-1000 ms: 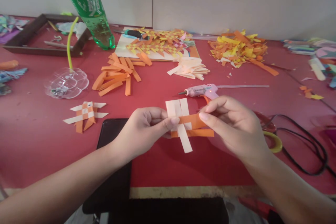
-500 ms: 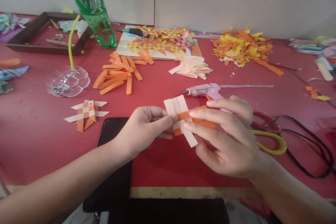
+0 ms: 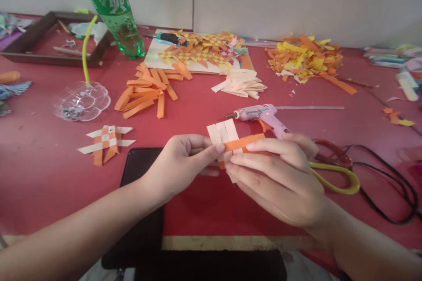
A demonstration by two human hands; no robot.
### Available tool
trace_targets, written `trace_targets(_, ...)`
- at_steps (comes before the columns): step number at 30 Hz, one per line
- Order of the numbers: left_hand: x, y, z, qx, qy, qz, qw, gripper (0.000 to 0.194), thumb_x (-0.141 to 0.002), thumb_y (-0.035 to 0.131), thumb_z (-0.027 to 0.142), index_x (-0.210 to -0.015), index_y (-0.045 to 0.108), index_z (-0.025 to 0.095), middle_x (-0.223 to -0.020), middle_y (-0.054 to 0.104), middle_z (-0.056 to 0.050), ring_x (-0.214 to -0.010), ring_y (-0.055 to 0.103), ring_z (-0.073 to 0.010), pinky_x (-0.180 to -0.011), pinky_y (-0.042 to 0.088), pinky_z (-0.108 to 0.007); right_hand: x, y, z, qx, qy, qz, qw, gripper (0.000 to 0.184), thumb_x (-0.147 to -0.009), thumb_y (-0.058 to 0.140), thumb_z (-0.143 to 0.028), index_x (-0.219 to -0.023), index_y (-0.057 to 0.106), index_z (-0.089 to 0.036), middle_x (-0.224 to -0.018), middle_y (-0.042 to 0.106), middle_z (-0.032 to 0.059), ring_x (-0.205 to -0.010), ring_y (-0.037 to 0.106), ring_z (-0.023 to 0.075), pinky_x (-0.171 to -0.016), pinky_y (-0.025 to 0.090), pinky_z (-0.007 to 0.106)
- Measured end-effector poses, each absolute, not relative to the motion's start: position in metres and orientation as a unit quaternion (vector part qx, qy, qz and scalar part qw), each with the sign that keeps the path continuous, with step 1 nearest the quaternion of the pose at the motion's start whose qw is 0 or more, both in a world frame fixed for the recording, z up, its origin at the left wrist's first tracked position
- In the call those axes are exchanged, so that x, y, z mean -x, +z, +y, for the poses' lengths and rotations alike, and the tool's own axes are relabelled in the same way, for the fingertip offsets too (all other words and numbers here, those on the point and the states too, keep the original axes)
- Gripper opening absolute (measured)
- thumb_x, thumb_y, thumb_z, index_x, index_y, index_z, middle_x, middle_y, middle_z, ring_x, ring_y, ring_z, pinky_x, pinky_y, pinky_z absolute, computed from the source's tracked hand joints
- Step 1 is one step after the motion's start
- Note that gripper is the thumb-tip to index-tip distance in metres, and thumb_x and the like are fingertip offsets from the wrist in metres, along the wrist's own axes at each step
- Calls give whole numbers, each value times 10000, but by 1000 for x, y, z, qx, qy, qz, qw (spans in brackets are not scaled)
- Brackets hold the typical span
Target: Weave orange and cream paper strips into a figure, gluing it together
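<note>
My left hand (image 3: 184,160) pinches a small weave of paper strips (image 3: 224,131) between thumb and fingers. Cream strips stand up in it, and an orange strip (image 3: 244,141) crosses them, pointing right. My right hand (image 3: 283,175) lies against its right side, fingertips on the orange and cream strips; its thumb is hidden behind the fingers and paper. The lower ends of the cream strips are mostly covered by these fingers. To the left on the red table lies a woven paper fish (image 3: 109,137) in orange and cream. Behind the hands rests a pink glue gun (image 3: 260,113).
Piles of orange strips (image 3: 145,90), cream strips (image 3: 240,82) and yellow-orange scraps (image 3: 305,57) lie farther back. A green bottle (image 3: 114,13) stands by a dark frame (image 3: 29,39). Scissors with a yellow handle (image 3: 343,180) and a black cable (image 3: 392,171) are at right.
My right hand has moved left and in, its fingers now closer together and covering the lower cream strip. The left hand keeps its pinch on the weave.
</note>
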State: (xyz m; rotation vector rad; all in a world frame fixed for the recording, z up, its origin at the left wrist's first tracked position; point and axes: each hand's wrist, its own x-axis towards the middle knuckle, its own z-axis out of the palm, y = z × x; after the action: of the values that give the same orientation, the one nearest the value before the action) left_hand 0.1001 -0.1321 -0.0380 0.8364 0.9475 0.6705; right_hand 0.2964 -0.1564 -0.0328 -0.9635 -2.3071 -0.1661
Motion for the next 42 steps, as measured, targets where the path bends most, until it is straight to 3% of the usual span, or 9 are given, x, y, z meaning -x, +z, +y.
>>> trace_targets(7, -100, -40, -131, -358, 326, 428, 763, 215, -823, 698, 364, -808, 731, 152, -757, 719, -7, -711, 684, -95, -675, 576, -173, -296, -38, -154, 356, -72, -878, 312, 93, -838, 669, -167, -871, 705, -246, -914, 759, -56, -957, 599, 181, -928, 363, 404)
trace_targets(13, -99, -38, -130, -368, 343, 420, 755, 242, -764, 771, 289, -950, 715, 145, -919, 749, -49, -808, 704, -131, -723, 576, -202, -303, -29, -147, 306, 14, -898, 316, 276, -831, 620, -418, -962, 697, -187, -1007, 730, 67, -1009, 597, 279, -875, 433, 470)
trace_targets(17, -99, -39, -130, -360, 356, 443, 740, 267, -778, 758, 278, -1010, 696, 163, -961, 753, -51, -849, 712, -147, -705, 578, -200, -320, -29, -133, 434, -1, -831, 347, 123, -849, 579, -233, -925, 663, -184, -987, 703, 104, -965, 624, 253, -888, 465, 440)
trace_targets(21, -99, -41, -130, -361, 368, 432, 740, 279, -774, 763, 250, -1021, 661, 169, -949, 753, -37, -873, 713, -144, -760, 583, -217, -341, -39, -115, 641, -55, -731, 227, 217, -838, 582, -363, -934, 616, -171, -975, 664, 153, -1003, 598, 326, -897, 439, 480)
trace_targets(27, -97, -42, -130, -403, 354, 449, 714, 247, -811, 719, 292, -994, 589, 189, -851, 729, 0, -737, 709, -125, -575, 574, -176, -355, -39, -103, 734, 117, -664, 78, 311, -857, 477, -471, -892, 616, -195, -987, 678, 135, -829, 622, 285, -686, 423, 373)
trace_targets(33, -96, -45, -131, -422, 369, 441, 701, 166, -856, 646, 215, -1017, 610, 196, -893, 723, 2, -700, 666, -79, -600, 545, -153, -349, -38, -104, 755, 97, -627, 167, 302, -859, 484, -457, -970, 609, -205, -813, 702, 88, -712, 641, 244, -668, 451, 364)
trace_targets(37, -95, -46, -132, -423, 360, 459, 693, 156, -851, 656, 256, -988, 645, 185, -875, 737, -4, -600, 615, -53, -567, 507, -144, -345, -42, -108, 709, 118, -563, 409, 434, -769, 653, -465, -1120, 614, -213, -904, 706, 84, -769, 665, 221, -710, 506, 360)
trace_targets(39, -95, -46, -132, -426, 368, 458, 688, 146, -843, 666, 254, -973, 653, 188, -871, 741, -2, -592, 606, -50, -569, 489, -143, -345, -45, -110, 651, 162, -537, 512, 362, -700, 754, -377, -1022, 673, -232, -889, 706, 68, -742, 655, 196, -664, 505, 325)
trace_targets(42, -94, -46, -132, -431, 394, 442, 681, 152, -830, 681, 255, -967, 668, 190, -907, 746, -21, -717, 659, -92, -627, 493, -166, -343, -47, -114, 600, 238, -530, 550, 129, -712, 754, -272, -825, 714, -223, -788, 700, 47, -639, 613, 163, -551, 470, 294)
